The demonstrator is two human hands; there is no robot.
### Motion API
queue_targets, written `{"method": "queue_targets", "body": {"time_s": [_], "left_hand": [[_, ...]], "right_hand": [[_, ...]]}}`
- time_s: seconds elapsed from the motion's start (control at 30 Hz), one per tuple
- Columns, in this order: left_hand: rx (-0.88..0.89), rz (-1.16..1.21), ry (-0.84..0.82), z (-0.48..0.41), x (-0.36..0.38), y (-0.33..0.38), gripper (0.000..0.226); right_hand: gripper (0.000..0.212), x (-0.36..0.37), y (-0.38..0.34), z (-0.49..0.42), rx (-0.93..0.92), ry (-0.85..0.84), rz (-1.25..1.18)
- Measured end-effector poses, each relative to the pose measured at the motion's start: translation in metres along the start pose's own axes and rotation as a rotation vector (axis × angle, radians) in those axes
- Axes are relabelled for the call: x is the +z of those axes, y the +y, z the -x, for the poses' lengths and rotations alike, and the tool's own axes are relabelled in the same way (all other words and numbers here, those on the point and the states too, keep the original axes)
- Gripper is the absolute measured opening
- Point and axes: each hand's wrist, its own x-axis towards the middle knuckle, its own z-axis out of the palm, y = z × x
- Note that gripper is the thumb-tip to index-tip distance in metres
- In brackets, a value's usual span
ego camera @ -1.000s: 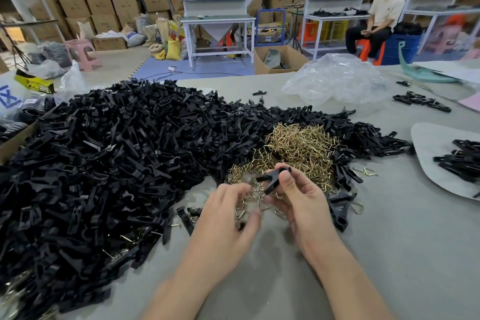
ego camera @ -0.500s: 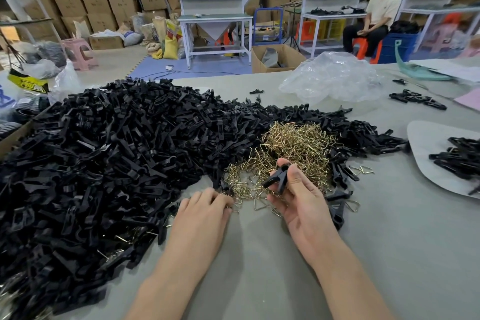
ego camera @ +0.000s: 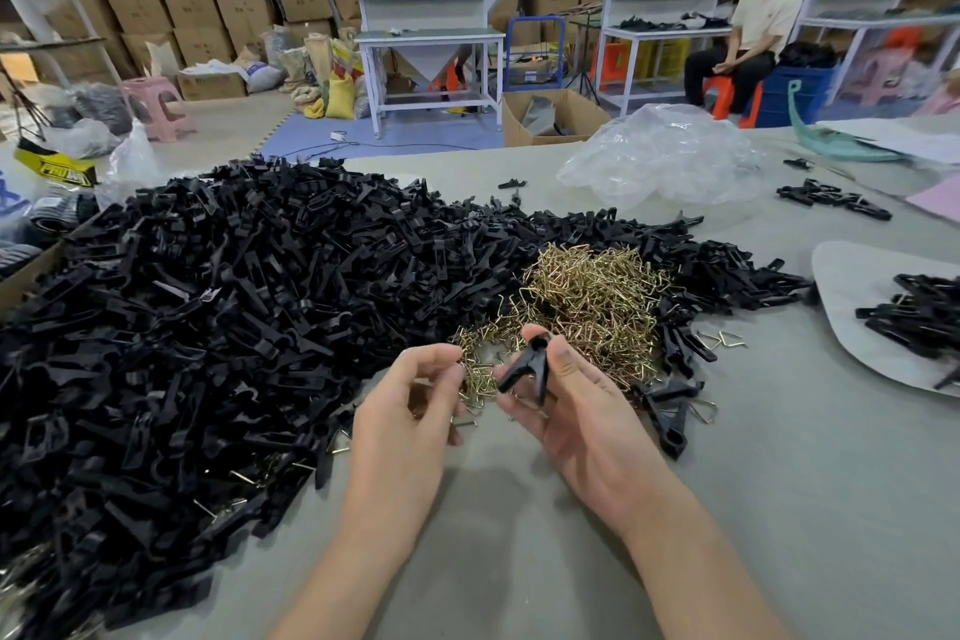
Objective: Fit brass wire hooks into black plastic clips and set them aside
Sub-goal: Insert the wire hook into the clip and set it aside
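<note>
The left hand [ego camera: 410, 411] has lifted off the table, fingers curled, beside the right hand [ego camera: 582, 411] gripping a black clip [ego camera: 527, 365].

1. A heap of black plastic clips [ego camera: 208, 327] fills the frame's left, on the grey table [ego camera: 779, 509].
2. The pile of brass wire hooks [ego camera: 587, 296] lies centre, right of it.
3. A crumpled clear plastic bag [ego camera: 660, 156] sits behind, upper right.

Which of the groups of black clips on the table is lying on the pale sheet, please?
The small group of black clips at the far right edge. It alone rests on the pale sheet; the huge pile and the small far cluster sit directly on the grey table.
</note>
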Motion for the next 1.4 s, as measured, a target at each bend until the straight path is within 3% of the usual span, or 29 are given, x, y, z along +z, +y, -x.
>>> {"method": "queue_targets", "body": {"time_s": [0.17,0.4,0.6,0.77,1.07,1.4], "left_hand": [[-0.113,0.089,-0.042,0.000,0.008,0.002,0.014],[-0.363,0.430,-0.110,0.001,0.012,0.004,0.012],[-0.302,0.503,-0.086,-0.002,0.006,0.007,0.015],[-0.416,0.641,-0.229,0.008,0.016,0.012,0.021],[-0.488,0.620,-0.179,0.014,0.025,0.015,0.018],[-0.657,0.930,-0.268,0.013,0.023,0.016,0.014]], "right_hand": [[0.029,0.001,0.005,0.000,0.033,-0.082,0.008],[0.029,-0.001,0.006,-0.001,0.010,-0.081,-0.011],[0.027,-0.001,0.002,-0.003,-0.024,-0.010,-0.071],[0.029,-0.003,0.000,-0.003,-0.004,-0.020,-0.176],[0.030,0.005,0.006,-0.001,0.014,-0.091,-0.138],[0.029,0.004,0.008,-0.001,0.042,-0.088,-0.084]]}}
